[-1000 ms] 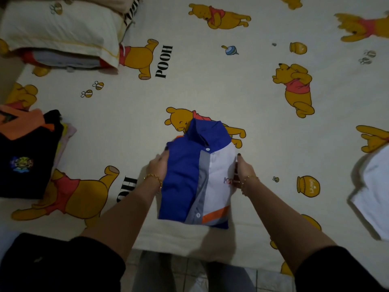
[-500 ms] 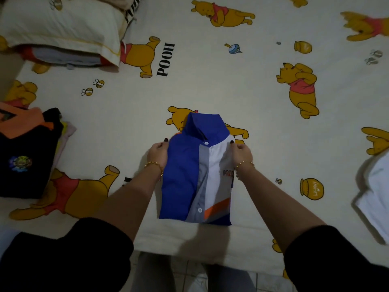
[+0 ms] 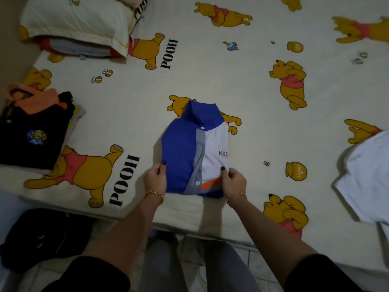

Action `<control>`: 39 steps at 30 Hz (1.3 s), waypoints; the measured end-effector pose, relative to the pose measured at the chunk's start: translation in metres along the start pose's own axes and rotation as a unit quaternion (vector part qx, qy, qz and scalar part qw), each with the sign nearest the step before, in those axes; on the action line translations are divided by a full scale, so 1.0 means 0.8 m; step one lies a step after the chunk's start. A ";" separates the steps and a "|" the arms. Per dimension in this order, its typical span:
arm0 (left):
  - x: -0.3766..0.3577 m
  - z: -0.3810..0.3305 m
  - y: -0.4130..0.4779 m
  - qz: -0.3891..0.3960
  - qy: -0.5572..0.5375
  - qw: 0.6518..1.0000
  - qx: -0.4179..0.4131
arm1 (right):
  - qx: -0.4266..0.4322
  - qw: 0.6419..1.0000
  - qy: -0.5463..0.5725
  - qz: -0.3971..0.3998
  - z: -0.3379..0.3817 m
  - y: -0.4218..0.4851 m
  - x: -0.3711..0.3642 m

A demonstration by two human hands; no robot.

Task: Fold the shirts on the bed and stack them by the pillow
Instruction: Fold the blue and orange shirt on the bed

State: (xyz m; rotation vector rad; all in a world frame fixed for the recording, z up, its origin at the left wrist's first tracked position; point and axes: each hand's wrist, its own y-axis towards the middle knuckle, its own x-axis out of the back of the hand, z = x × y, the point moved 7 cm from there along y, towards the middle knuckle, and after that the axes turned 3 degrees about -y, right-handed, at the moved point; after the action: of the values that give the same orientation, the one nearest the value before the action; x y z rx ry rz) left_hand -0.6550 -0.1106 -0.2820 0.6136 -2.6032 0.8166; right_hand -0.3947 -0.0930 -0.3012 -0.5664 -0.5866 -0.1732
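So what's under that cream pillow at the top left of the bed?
A strip of grey and red fabric peeks out beneath the cream pillow, on the bear-print bedsheet. The pillow covers the rest, so whether it is clothing cannot be told.

folded blue-white shirt (image 3: pixel 194 152) on bed (image 3: pixel 242 81) | left hand (image 3: pixel 155 179) and right hand (image 3: pixel 233 181) grip lower corners
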 end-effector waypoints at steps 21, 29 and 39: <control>0.009 0.098 -0.053 0.108 0.155 0.981 0.045 | -0.097 0.993 -0.034 -0.059 -0.079 -0.085 -0.009; -0.003 0.091 -0.047 0.131 0.003 0.990 0.049 | 0.025 0.990 -0.116 -0.081 -0.046 -0.131 -0.045; -0.045 0.079 -0.037 0.212 0.095 0.971 0.052 | -0.135 0.963 -0.230 0.044 -0.039 -0.133 -0.096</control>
State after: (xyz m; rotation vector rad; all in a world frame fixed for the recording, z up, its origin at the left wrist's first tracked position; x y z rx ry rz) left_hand -0.6217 -0.1594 -0.3335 -0.0087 -2.5570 1.0840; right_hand -0.4761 -0.1991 -0.3174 -0.9075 -0.9969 -0.0353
